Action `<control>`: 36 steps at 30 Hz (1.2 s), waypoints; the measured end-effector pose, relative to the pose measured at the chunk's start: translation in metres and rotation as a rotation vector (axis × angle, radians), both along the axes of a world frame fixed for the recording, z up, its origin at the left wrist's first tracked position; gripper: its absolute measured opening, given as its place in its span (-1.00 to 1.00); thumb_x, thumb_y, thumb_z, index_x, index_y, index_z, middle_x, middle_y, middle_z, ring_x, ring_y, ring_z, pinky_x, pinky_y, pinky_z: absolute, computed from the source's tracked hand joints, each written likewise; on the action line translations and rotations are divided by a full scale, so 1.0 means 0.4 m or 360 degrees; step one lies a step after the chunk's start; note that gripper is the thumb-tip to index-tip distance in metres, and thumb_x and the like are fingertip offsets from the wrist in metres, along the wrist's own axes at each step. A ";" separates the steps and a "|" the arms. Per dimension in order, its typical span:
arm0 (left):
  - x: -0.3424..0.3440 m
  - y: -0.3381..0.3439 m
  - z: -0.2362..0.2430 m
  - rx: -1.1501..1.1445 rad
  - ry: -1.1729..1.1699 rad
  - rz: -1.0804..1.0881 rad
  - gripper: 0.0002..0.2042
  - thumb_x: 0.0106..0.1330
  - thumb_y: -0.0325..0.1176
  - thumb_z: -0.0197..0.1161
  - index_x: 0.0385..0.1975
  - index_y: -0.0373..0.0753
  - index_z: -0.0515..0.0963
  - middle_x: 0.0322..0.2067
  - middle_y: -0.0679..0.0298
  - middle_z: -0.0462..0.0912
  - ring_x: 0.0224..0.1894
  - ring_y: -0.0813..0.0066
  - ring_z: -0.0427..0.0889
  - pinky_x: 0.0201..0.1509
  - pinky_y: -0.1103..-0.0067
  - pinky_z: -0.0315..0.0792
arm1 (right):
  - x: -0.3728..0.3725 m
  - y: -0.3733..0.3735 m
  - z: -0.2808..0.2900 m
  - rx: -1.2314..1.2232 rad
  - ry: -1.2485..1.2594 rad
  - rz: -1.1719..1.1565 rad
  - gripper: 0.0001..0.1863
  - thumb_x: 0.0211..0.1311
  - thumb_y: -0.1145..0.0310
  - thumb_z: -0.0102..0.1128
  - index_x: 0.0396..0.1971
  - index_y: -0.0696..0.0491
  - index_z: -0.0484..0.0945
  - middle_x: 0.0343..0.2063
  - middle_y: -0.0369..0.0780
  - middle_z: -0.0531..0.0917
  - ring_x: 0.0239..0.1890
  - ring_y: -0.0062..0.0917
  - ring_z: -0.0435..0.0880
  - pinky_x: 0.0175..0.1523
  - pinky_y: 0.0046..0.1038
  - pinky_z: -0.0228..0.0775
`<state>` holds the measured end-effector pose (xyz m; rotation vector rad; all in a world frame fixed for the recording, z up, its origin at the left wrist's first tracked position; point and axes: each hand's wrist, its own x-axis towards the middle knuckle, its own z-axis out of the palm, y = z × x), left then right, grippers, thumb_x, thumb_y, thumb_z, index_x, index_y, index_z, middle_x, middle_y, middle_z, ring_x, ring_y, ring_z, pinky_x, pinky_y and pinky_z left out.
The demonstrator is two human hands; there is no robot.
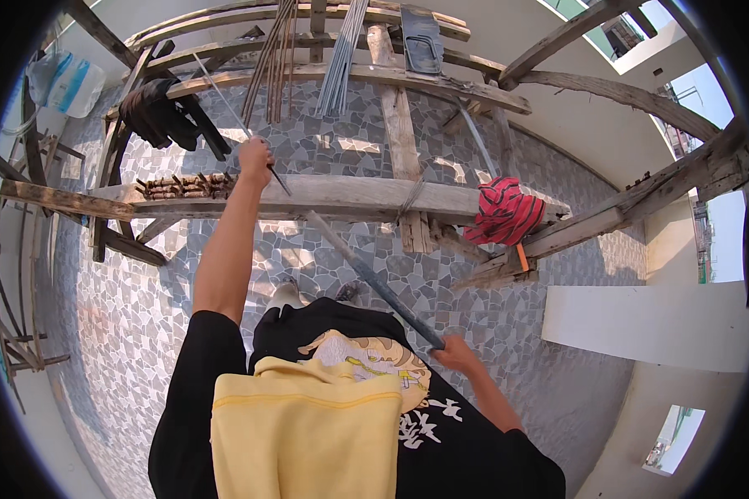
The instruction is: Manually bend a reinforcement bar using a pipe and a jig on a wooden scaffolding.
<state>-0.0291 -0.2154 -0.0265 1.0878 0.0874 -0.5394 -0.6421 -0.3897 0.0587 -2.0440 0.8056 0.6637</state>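
My left hand (256,160) is closed around a thin metal rod (220,94), arm stretched out over the wooden beam (333,190). The rod slants from the far left down to the beam, and its near end lies over the beam's top. My right hand (456,354), low at my right side, grips the near end of a long grey metal bar (374,284). That bar rises to the left, its far end just short of the beam's near edge. A row of rusty metal pegs (183,186) lines the beam's left part, left of my left hand.
Thin rod bundles, brown (270,66) and grey (341,62), lean on the far timber rail (441,81). A red-and-black striped cloth (508,211) covers the beam's right end. Dark cloth (154,115) hangs at left. Wire (414,193) lies on the beam; slanting timbers (616,218) stand right.
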 end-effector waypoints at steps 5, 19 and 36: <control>0.033 -0.041 -0.065 0.0849 -0.0216 -0.0123 -0.82 0.28 -0.34 -0.03 -0.37 -0.34 0.43 -0.62 0.24 0.41 -0.66 0.45 0.37 -0.62 0.44 0.18 | -0.162 0.099 0.020 -0.0070 0.0134 -0.0463 -0.70 -0.04 0.23 0.27 -0.51 0.20 0.55 -0.63 -0.01 0.59 -0.51 -0.20 0.63 -0.33 -0.26 0.42; -0.250 0.104 0.003 0.1461 -0.1072 -0.0218 -0.29 0.19 -0.12 0.28 0.26 -0.43 0.22 0.13 -0.17 0.38 0.20 -0.07 0.37 0.26 0.25 0.26 | 0.299 0.181 0.131 -0.0268 -0.0436 -0.0421 -0.69 0.04 0.21 0.26 -0.37 0.16 0.51 -0.50 0.00 0.61 -0.33 0.00 0.58 -0.19 -0.11 0.38; -0.350 0.148 0.696 -0.1808 -0.0266 -0.1150 -0.56 0.45 0.06 -0.03 -0.63 -0.07 0.20 -0.83 0.52 0.18 -0.86 0.74 0.20 -0.72 0.73 0.27 | 0.544 0.342 0.340 0.0807 -0.0249 0.0003 -0.80 -0.04 0.41 0.28 -0.34 0.05 0.69 -0.67 -0.33 0.56 -0.75 -0.63 0.39 -0.62 -0.50 0.21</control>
